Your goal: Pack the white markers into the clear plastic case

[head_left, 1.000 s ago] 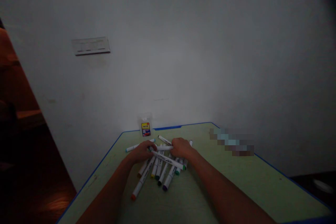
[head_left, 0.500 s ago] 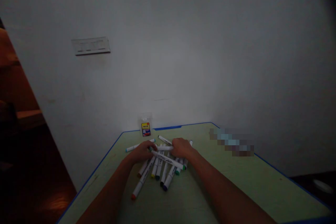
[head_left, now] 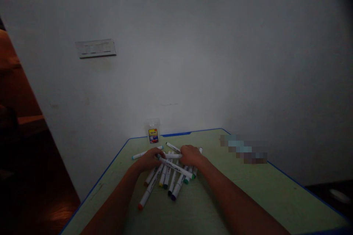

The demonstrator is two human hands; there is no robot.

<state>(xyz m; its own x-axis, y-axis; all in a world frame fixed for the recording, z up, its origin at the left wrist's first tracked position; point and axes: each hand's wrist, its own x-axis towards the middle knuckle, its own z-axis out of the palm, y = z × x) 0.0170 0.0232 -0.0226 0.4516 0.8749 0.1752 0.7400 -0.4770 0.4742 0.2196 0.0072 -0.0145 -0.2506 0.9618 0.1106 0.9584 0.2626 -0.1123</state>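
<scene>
Several white markers with coloured ends lie in a loose pile on the pale green table. Between my two hands runs a white marker, roughly level. My right hand is closed round its right end. At the other end, my left hand has its fingers curled in on it; the fingertips are partly hidden. A green-ended marker slants across the pile just below, its upper end by my left fingers. An orange-ended marker points toward me, beside a purple-ended marker.
A clear plastic case with a yellow and blue label stands at the table's back edge. A light-blue-ended marker lies left of the pile. The blue-edged table meets the wall; a blurred-out item is at right.
</scene>
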